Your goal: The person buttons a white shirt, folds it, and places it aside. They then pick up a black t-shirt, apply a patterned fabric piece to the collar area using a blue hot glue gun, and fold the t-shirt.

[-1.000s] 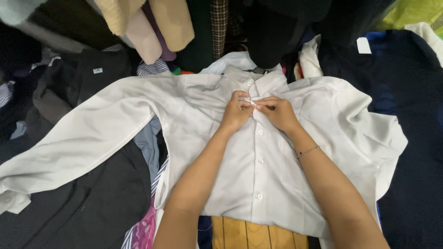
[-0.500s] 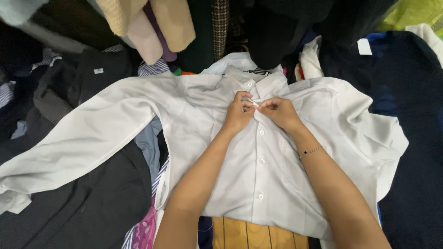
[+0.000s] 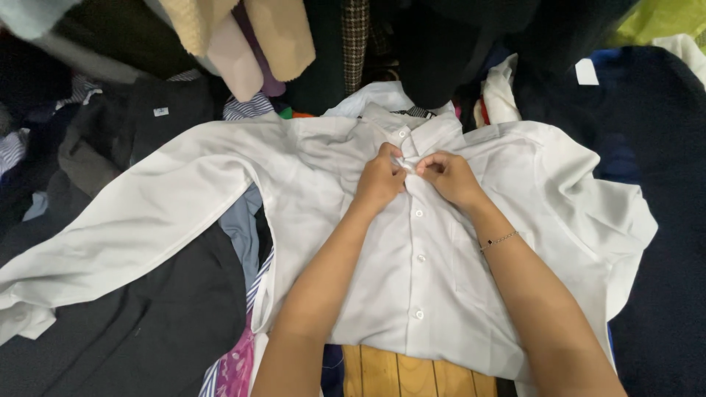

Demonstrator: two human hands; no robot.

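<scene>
Head view: the placket just below the collar is pinched between the left hand (image 3: 379,179) and right hand (image 3: 447,176), fingers pressed together. White shirt (image 3: 441,294) is spread flat underneath, ringed by dark clothes (image 3: 147,323); wooden floor (image 3: 397,375) is glimpsed near.

You get soft, even overhead light; the white shirt (image 3: 434,294) reads bright, dark clothes lose detail, top-left corner blurs.
</scene>
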